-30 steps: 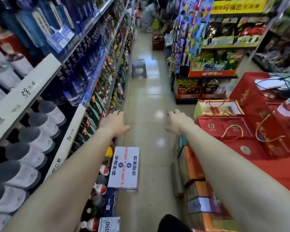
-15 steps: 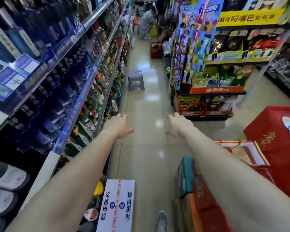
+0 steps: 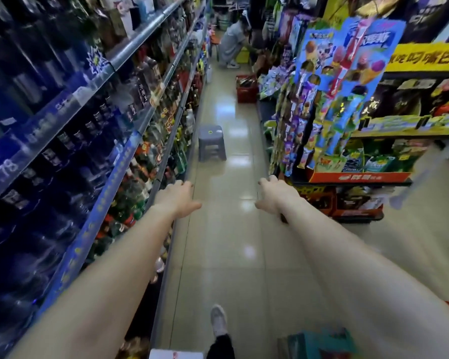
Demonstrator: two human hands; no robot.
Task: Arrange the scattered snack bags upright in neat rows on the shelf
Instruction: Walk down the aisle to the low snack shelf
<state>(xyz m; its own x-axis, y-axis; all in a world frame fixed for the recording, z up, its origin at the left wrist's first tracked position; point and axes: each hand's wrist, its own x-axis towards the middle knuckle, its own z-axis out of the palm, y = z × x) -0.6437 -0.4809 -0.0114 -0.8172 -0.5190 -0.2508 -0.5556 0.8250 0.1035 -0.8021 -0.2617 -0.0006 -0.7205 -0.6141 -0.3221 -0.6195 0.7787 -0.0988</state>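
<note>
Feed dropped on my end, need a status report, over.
Left hand and right hand empty, reaching forward. Snack bags on right-side shelf, none held. Grey stool standing in aisle ahead.

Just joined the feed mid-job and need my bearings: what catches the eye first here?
Two bare arms reach down the aisle, with the left hand and the right hand both empty. Blue-lit bottle shelves fill the left side, and a bright rack of hanging snack packets stands on the right. A grey stool sits mid-aisle ahead, with a red basket farther back.
</note>
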